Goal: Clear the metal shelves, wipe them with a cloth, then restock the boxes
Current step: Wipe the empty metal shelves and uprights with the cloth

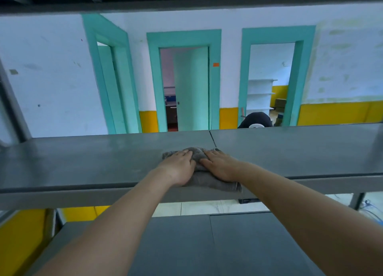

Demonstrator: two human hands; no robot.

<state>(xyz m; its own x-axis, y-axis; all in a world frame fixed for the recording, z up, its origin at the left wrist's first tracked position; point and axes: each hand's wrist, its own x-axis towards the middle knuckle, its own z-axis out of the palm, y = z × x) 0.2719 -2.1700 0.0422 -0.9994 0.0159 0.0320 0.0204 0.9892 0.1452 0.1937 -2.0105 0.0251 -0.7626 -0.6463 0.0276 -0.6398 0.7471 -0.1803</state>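
Note:
A grey metal shelf (83,161) runs across the middle of the head view, bare of boxes. A folded grey cloth (207,181) lies on it near the seam between two panels, its near end hanging over the front edge. My left hand (179,166) and my right hand (220,165) both press flat on the cloth, side by side, fingers pointing away from me. No boxes are in view.
A darker lower shelf (207,244) lies below my arms and another shelf's underside (186,4) is overhead. A grey upright (14,110) stands at the left. Behind the rack a person (257,120) crouches before three teal doorways.

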